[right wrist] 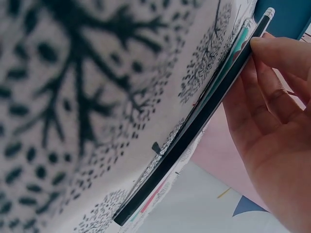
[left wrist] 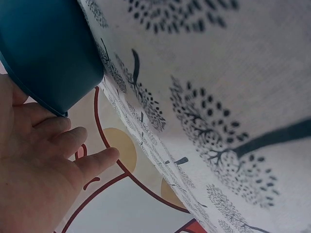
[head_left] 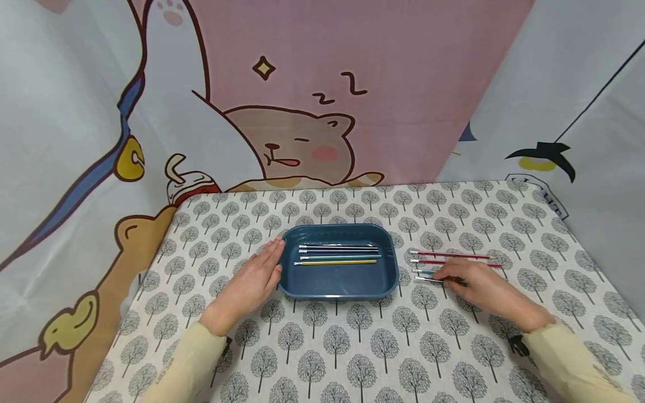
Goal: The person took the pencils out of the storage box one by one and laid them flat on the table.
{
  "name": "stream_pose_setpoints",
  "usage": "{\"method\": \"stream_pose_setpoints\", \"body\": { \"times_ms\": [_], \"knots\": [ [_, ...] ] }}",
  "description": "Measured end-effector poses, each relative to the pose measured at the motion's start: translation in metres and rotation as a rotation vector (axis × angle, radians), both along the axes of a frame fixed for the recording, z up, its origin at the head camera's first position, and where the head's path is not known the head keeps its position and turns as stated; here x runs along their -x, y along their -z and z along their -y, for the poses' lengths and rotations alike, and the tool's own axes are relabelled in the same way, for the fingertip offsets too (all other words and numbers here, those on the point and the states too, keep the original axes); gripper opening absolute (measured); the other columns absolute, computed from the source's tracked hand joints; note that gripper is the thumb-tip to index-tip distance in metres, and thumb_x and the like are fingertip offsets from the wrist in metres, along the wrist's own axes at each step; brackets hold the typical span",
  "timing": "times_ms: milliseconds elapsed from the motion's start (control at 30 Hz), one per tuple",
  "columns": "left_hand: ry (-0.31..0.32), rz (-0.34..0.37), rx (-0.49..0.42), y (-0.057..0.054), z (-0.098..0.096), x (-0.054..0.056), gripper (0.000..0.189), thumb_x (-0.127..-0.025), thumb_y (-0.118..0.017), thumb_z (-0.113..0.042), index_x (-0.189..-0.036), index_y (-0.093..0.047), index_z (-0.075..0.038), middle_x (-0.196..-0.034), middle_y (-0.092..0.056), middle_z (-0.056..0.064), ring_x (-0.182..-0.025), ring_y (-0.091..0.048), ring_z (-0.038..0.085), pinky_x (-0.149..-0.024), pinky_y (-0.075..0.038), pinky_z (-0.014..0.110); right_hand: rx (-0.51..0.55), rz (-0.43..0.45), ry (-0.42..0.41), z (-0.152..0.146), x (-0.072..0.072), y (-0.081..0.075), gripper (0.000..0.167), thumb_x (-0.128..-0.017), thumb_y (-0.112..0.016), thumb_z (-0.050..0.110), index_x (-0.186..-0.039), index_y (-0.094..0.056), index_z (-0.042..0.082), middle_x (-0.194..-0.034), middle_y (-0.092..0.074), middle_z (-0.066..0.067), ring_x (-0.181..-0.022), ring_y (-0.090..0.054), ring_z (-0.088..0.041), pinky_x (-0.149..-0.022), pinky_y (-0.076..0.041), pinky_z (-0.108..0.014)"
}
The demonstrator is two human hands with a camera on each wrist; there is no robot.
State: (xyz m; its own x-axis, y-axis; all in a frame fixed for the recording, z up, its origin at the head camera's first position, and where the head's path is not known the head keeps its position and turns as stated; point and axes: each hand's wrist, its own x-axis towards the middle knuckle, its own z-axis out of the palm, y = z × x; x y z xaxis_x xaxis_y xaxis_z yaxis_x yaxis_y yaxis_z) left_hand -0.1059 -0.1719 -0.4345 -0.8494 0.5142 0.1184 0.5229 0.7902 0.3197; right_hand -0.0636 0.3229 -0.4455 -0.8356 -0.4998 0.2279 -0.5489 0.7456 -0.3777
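Observation:
A dark blue rectangular tray (head_left: 339, 284) stands on the table, holding several pencils, among them a yellow pencil (head_left: 342, 262) and a teal one. Against the tray's left side rests my left hand (head_left: 252, 280), its fingers extended and touching the rim. On the tray's right, my right hand (head_left: 481, 285) pinches a black pencil (right wrist: 194, 121) between thumb and fingers near its white eraser end. Just beyond it lies a teal pencil (right wrist: 237, 51), partly hidden by the hand in the head view. Two red pencils, the farther red pencil (head_left: 448, 254) included, lie behind that.
A white cloth (head_left: 332, 358) printed with grey trees covers the table. Cartoon-printed curtains (head_left: 403, 84) hang behind the table and along both sides.

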Motion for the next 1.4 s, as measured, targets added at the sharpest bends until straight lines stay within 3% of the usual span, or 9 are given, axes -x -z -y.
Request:
{"method": "stream_pose_setpoints", "body": {
  "times_ms": [333, 733, 1400],
  "knots": [
    [-0.003, -0.002, -0.002, 0.0005, 0.0006, -0.0009, 0.058, -0.111, -0.043, -0.026, -0.163, -0.029, -0.004, -0.169, -0.025, 0.012, -0.153, -0.031, 0.034, -0.119, -0.034, 0.06, -0.033, 0.024, 0.012, 0.0003, 0.0014, -0.0002, 0.033, -0.082, -0.082, -0.004, -0.107, -0.08, 0.017, -0.11, -0.075, 0.001, -0.098, -0.071, -0.022, -0.083, -0.062, -0.044],
    [-0.001, 0.007, 0.002, 0.0, 0.0008, -0.0017, 0.057, -0.112, -0.042, -0.025, -0.163, -0.027, -0.004, -0.17, -0.024, 0.012, -0.154, -0.028, 0.033, -0.119, -0.033, 0.06, -0.036, -0.022, -0.007, 0.0012, 0.0024, 0.002, 0.034, -0.08, -0.083, -0.005, -0.105, -0.081, 0.018, -0.107, -0.074, 0.003, -0.096, -0.071, -0.019, -0.082, -0.063, -0.042],
    [0.012, -0.012, 0.006, -0.0017, 0.0004, -0.0005, 0.057, -0.112, -0.042, -0.026, -0.162, -0.028, -0.003, -0.169, -0.025, 0.014, -0.153, -0.031, 0.035, -0.118, -0.034, 0.061, -0.036, 0.013, -0.015, 0.0019, 0.0029, 0.0013, 0.035, -0.08, -0.08, -0.01, -0.104, -0.08, 0.016, -0.104, -0.073, 0.006, -0.093, -0.071, -0.016, -0.077, -0.063, -0.035]
  ]
}}
